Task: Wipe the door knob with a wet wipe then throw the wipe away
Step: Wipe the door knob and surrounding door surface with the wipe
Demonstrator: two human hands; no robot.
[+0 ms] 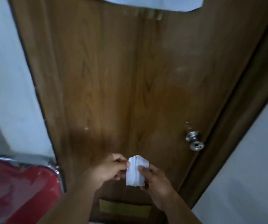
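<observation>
Both hands hold a folded white wipe [136, 171] in front of the closed wooden door [113, 78]. The left hand [112, 168] pinches the wipe's left edge between thumb and fingers. The right hand [154, 180] grips its right side, thumb on the front. The metal door knob [194, 140] sits at 2 o'clock from the wipe, well apart. A red chair [21, 188] stands at 9 o'clock.

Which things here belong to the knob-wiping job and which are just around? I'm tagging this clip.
Job: wet wipe, held by left hand and right hand; door knob.
Just around: red chair, brass plate low on door.
</observation>
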